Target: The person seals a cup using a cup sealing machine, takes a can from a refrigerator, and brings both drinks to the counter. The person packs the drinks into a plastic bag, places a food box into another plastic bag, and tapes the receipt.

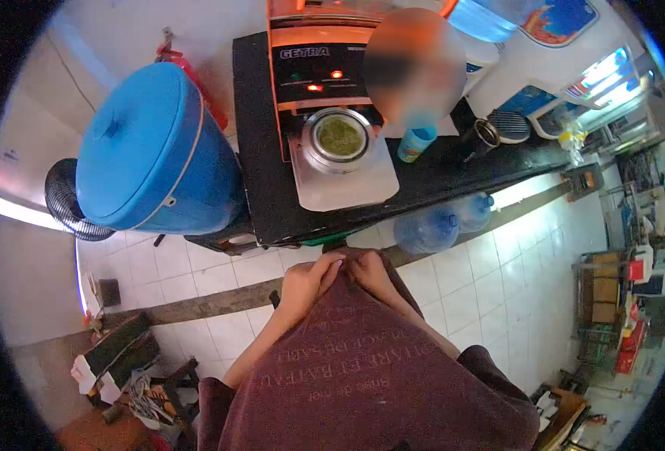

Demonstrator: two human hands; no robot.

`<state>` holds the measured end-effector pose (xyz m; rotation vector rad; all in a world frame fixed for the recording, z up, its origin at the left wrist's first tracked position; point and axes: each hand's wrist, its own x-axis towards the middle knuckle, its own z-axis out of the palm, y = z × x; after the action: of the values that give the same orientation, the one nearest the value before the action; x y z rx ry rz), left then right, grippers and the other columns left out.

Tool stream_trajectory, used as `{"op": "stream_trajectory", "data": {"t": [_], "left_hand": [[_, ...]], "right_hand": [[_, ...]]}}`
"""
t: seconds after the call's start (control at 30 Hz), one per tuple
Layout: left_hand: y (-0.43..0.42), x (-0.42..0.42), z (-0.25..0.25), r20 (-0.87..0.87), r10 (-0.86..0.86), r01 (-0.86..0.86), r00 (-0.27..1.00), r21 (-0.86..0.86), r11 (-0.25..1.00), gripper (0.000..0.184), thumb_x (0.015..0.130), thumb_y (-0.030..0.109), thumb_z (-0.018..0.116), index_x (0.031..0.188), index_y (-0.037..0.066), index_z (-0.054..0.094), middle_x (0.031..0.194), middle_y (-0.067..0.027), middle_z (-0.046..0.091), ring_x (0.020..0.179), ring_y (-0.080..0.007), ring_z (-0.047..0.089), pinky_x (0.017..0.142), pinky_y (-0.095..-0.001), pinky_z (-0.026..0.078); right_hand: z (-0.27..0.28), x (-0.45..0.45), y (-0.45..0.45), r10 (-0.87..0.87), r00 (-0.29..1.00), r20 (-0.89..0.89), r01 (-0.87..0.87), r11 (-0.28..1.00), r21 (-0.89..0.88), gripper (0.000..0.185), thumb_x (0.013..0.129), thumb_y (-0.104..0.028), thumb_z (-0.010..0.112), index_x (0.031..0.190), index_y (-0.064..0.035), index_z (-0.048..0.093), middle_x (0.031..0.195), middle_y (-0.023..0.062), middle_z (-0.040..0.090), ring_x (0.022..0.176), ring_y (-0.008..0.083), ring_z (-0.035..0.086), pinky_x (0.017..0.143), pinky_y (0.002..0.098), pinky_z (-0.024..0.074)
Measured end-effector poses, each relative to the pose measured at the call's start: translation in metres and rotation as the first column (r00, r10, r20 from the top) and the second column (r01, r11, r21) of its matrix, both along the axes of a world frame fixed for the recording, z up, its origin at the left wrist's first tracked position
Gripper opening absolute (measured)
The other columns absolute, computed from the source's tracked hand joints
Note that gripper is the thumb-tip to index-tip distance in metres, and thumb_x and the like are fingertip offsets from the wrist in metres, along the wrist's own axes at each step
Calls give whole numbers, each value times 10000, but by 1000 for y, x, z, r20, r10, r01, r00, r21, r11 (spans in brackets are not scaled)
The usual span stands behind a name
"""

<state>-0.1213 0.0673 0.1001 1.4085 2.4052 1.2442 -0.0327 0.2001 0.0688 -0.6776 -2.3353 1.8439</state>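
Both hands grip the front hem of my dark maroon shirt (pixel 332 353), pulling the cloth out toward the counter. My left hand (pixel 308 284) has its fingers closed on the hem. Close beside it, my right hand (pixel 373 273) pinches the same edge, its fingertips partly hidden by folds. Beyond the hands, an orange and black machine marked GETRA (pixel 317 68) stands on the black counter (pixel 453 177) with red lights lit. A cup with green contents (pixel 340 137) sits in the round metal holder on its white tray (pixel 347 192).
Left of the counter stands a big blue lidded drum (pixel 152 150). A light blue cup (pixel 417 143) and a dark cup (pixel 483 139) are on the counter's right part. Large clear water bottles (pixel 426 229) rest on the tiled floor below. A shelf rack (pixel 603 301) lies far right.
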Motion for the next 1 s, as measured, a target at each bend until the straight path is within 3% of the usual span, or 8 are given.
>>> {"op": "stream_trajectory", "data": {"t": [0.1, 0.2, 0.3, 0.4, 0.53, 0.83, 0.9, 1.0], "left_hand": [[6, -10, -1, -115, 11, -4, 993, 57, 998, 179, 754, 152, 619, 927, 138, 575, 500, -71, 497, 436, -205, 520, 418, -320, 400], [10, -23, -1, -174, 54, -36, 983, 103, 994, 179, 729, 149, 649, 892, 125, 581, 492, -56, 485, 418, -189, 497, 407, -312, 389], [18, -39, 4, -158, 132, -106, 979, 165, 981, 168, 720, 134, 659, 865, 112, 578, 497, -51, 489, 417, -189, 491, 410, -308, 388], [20, -46, 9, -117, 228, -211, 967, 136, 968, 154, 719, 107, 656, 848, 102, 573, 534, -57, 527, 442, -196, 516, 427, -305, 399], [24, -54, 21, 78, 378, -380, 923, 13, 925, 155, 717, 54, 645, 857, 75, 582, 707, -91, 624, 611, -226, 607, 521, -301, 455], [53, -80, 21, 25, 639, -634, 769, 157, 757, 113, 711, 24, 635, 802, 62, 581, 678, -78, 613, 544, -208, 584, 480, -293, 436], [59, -81, 30, -34, 613, -604, 790, 137, 785, 112, 705, 15, 632, 792, 63, 580, 693, -76, 616, 562, -212, 588, 489, -294, 441], [64, -89, 66, -130, 576, -541, 807, 227, 810, 107, 701, 12, 625, 780, 66, 577, 721, -70, 621, 591, -224, 591, 526, -303, 457]], "right_hand": [[-11, -17, 8, -77, 975, -209, 103, 988, 115, 153, 736, -45, 456, 789, 27, 581, 593, 145, 560, 524, 232, 550, 485, 329, 400], [-1, -36, 22, -78, 996, 38, 71, 983, 168, 116, 692, -34, 475, 702, 40, 564, 602, 181, 556, 522, 280, 546, 483, 344, 394], [-33, -58, 36, 27, 991, -130, 35, 892, 451, 97, 666, -44, 497, 651, 45, 533, 593, 207, 533, 522, 331, 525, 484, 365, 389], [-39, -84, 49, -61, 941, -332, 153, 954, 259, 113, 644, -59, 510, 617, 51, 505, 578, 229, 499, 536, 384, 501, 487, 401, 380], [-46, -123, 75, -7, 972, -234, 94, 926, 365, 112, 628, -55, 515, 623, 57, 508, 599, 242, 496, 571, 403, 510, 502, 424, 374], [-50, -207, 121, 167, 920, -356, -71, 961, 265, 125, 614, -49, 531, 687, 52, 539, 653, 218, 542, 628, 404, 526, 575, 441, 405], [-67, -205, 129, 212, 917, -339, -75, 924, 374, 162, 630, -72, 544, 741, 45, 553, 677, 207, 561, 646, 394, 541, 587, 436, 417], [-81, -190, 149, 424, 898, 121, -436, 815, 381, 188, 714, -117, 534, 826, 31, 555, 746, 200, 579, 718, 360, 567, 630, 418, 444]]}}
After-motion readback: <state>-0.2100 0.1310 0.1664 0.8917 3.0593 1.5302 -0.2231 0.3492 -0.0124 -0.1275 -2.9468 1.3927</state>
